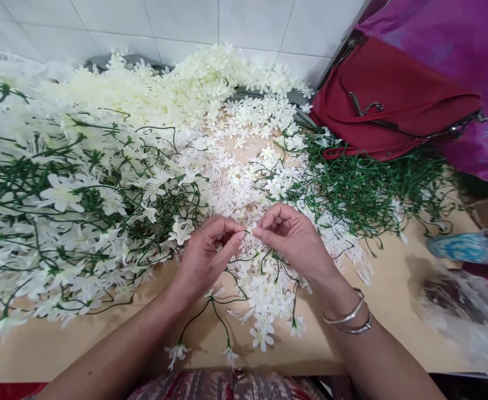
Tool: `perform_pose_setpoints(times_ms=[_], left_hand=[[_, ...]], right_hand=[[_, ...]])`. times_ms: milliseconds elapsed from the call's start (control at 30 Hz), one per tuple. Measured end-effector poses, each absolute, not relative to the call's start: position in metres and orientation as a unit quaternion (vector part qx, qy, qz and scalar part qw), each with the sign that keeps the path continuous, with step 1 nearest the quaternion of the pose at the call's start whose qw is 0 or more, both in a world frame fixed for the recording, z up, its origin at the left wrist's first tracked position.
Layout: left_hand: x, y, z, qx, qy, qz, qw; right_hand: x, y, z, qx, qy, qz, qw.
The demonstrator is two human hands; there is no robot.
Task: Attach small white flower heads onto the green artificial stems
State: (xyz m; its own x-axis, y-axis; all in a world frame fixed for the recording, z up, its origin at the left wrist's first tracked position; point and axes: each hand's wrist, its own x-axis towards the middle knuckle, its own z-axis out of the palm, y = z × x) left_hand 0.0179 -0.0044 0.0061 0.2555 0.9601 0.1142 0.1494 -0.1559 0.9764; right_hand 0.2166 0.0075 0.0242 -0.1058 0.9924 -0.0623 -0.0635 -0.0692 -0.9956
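My left hand [208,250] and my right hand [294,239] meet at mid-table, thumbs and forefingers pinched close together. Between the fingertips is a small white artificial flower [250,227]. The left fingertips close on its green stem end, and the right ones grip its white side; the fingers partly hide it. Below the hands, a branching green stem [213,299] with white blooms hangs towards the table's front edge. Loose white flower heads [264,297] lie under and in front of my right hand.
Bushy white flower sprays [60,222] fill the left, with cream blossoms [210,78] along the tiled wall [185,22]. Bare green stems [364,189] heap at right below a red handbag [394,94]. A blue-patterned bottle [464,247] and clear plastic bag [469,316] lie at far right.
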Motion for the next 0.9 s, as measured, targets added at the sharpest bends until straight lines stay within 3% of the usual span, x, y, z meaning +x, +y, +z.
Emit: perform_pose_setpoints(times_ms=[633, 900], left_hand=[[0.024, -0.004, -0.001, 0.579, 0.467, 0.422, 0.519], [0.026, -0.006, 0.001, 0.581, 0.444, 0.42, 0.537]], right_hand=[[0.208, 0.007, 0.016, -0.466, -0.486, 0.563, 0.48], [0.224, 0.013, 0.021, -0.416, -0.502, 0.627, 0.426]])
